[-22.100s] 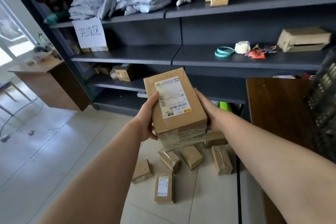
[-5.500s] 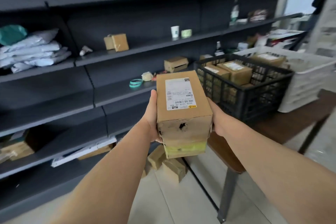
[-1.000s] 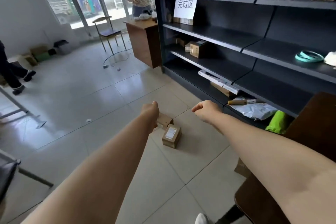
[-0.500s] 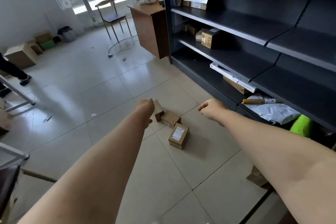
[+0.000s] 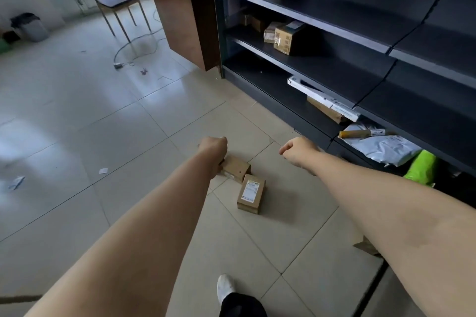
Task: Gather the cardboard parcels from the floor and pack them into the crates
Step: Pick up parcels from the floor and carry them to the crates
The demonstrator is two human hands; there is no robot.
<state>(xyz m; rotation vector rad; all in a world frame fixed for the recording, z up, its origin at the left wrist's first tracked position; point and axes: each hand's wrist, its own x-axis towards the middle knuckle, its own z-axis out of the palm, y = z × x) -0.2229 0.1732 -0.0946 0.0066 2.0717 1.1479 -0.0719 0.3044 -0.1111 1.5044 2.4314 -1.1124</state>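
Two cardboard parcels on the floor tiles ahead of you. The labelled parcel (image 5: 251, 193) lies flat, label up; the plain parcel (image 5: 235, 169) sits just beyond it, their corners touching or nearly so. Your left hand (image 5: 213, 148) hangs over the plain parcel's far-left edge, fingers curled under; contact cannot be told. Your right hand (image 5: 298, 150) is loosely curled in the air, holding nothing, well apart from both parcels.

Around: dark shelving (image 5: 334, 67) runs along your right, its bottom shelf holding a grey mailer bag (image 5: 386, 149) and a green bag (image 5: 422, 167). A wooden desk (image 5: 185, 15) and a chair (image 5: 116, 0) stand farther back. Nothing lies between your hands and the parcels. Your shoe (image 5: 225, 287) shows at the bottom edge.

Half a second ago three parcels showed; your left hand now covers the far one, and the parcels lie closer below you.
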